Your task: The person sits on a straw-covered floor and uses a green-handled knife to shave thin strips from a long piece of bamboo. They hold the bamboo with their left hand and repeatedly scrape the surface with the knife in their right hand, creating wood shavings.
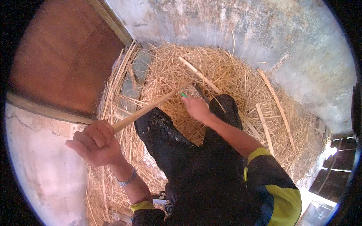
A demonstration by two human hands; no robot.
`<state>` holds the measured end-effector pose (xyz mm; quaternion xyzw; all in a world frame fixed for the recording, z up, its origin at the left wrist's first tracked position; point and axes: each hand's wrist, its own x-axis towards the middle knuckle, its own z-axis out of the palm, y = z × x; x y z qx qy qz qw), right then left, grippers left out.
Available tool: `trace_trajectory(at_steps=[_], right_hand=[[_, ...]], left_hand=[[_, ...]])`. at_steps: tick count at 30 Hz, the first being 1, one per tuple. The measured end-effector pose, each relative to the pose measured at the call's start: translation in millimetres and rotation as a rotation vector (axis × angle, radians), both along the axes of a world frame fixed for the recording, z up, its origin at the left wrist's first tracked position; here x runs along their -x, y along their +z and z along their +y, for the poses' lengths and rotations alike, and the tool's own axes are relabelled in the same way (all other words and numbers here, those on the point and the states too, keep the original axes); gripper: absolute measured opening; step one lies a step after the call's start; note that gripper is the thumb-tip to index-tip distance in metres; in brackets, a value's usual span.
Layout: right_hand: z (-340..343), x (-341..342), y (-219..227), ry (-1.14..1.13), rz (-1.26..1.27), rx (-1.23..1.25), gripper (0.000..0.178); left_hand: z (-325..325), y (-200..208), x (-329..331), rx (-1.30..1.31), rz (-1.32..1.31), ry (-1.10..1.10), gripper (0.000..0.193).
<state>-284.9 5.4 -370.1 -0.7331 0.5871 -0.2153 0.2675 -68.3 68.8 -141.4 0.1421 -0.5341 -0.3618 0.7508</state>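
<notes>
My left hand (96,145) is closed around the near end of a long bamboo strip (149,107). The strip slants up and away to the right, its far end over the straw between my knees. My right hand (198,109) is closed on a green-handled tool (183,95), most of it hidden by the fingers. Just beyond that hand, beside my right knee, is a dark, flat, blade-like piece (202,93). Whether it belongs to the green handle I cannot tell.
Loose straw-like shavings (169,60) cover the floor around my legs. A bamboo stick (200,75) lies ahead, with more strips (277,105) to the right. A bundle of thin strips (117,83) leans at the left near a brown panel (56,60). A weathered wall (264,34) stands behind.
</notes>
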Motion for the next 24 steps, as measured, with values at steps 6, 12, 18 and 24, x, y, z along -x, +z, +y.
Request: trace_trajectory(at_steps=[6,12,18,24], right_hand=[[-1,19,-8,-0.048,-0.043,0.021,0.036],[15,9,38,-0.092,-0.19,-0.027,0.035],[1,25,4,-0.062,-0.018,0.064,0.033],[31,-1,64,-0.062,-0.215,0.011,0.033]], left_hand=[[-6,6,17,0.05,-0.025,-0.072,0.049],[0,5,15,0.051,-0.075,-0.023,0.049],[-7,5,27,0.113,-0.547,0.139,0.055],[-5,33,-39,0.509,-1.204,0.37,0.038]])
